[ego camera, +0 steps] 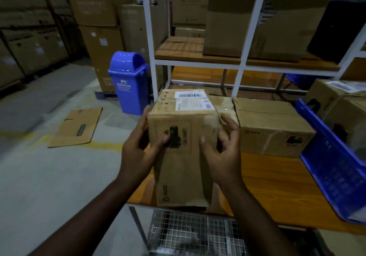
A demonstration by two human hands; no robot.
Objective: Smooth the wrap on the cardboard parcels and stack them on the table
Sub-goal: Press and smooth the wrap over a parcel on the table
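Upright labelled parcel [182, 148] — second parcel [271, 125] behind

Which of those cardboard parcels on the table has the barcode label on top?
The upright parcel held between the left hand and right hand. The parcel lying behind it shows no label.

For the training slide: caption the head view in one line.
Both hands, left hand and right hand, grip an upright wrapped parcel at the wooden table edge.
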